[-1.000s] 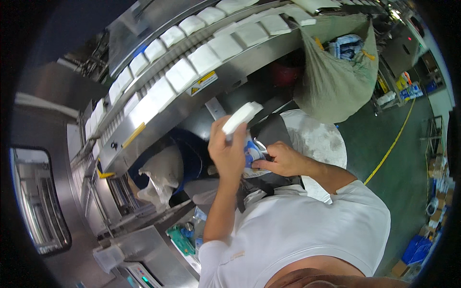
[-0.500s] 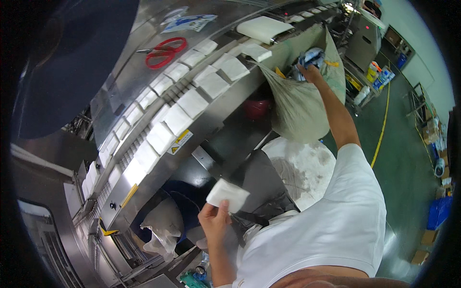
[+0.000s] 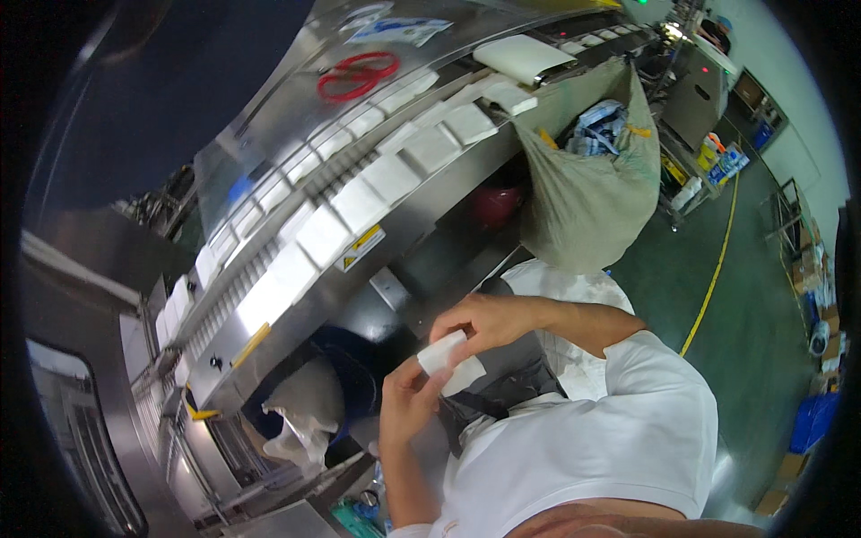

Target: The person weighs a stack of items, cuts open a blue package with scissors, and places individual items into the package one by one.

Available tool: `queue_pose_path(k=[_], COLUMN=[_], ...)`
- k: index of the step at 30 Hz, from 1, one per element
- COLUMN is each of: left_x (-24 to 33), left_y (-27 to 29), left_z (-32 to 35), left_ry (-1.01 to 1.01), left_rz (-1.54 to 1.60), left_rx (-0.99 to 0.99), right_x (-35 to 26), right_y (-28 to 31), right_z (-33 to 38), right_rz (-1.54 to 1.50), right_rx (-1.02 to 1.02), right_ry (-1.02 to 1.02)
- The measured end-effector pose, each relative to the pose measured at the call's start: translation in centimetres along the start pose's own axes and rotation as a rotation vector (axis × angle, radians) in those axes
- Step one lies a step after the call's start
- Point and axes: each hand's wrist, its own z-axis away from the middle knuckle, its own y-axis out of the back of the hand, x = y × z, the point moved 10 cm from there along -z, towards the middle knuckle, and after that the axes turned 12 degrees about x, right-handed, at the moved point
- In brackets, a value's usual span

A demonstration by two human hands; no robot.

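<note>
While left grip (image 3: 409, 400) pinches white pad (image 3: 464, 374), right grip (image 3: 491, 321) clamps opposite edge, probably steadying it; conveyor (image 3: 405, 215) beyond both.

The held pad (image 3: 438, 355) looks papery, the sack (image 3: 583, 211) matt cloth, the conveyor side (image 3: 413, 211) metal (glossy).

The left hand (image 3: 409, 401) and right hand (image 3: 491, 319) pinch a white pad (image 3: 457, 363) between them, near a conveyor (image 3: 399, 218) lined with white pads (image 3: 390, 177). Red-handled scissors (image 3: 357, 75) lie on the metal worktop (image 3: 289, 118) beyond; a beige sack (image 3: 592, 211) holds crumpled blue-and-white material (image 3: 599, 127).
</note>
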Motion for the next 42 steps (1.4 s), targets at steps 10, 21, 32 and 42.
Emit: queue_pose_path(k=[10, 21, 32, 42], left_x=[-1.8, -3.1, -3.9, -6.1], left_y=[3.7, 6.9, 8.3, 9.2], left_z=[2.2, 3.4, 4.0, 4.5], left_ry=[-0.169, -0.009, -0.027, -0.093], left_rz=[0.490, 0.450, 0.465, 0.586], left_rx=[0.048, 0.170, 0.037, 0.138], right_x=[-2.4, -1.6, -0.4, 1.4], right_y=[-1.4, -4.6, -5.6, 2.1], right_z=[-2.1, -3.7, -5.0, -8.0], right_rz=[-0.361, -0.505, -0.387, -0.751], right_rx=[0.284, 0.106, -0.020, 0.450], right_ry=[-0.058, -0.153, -0.172, -0.237])
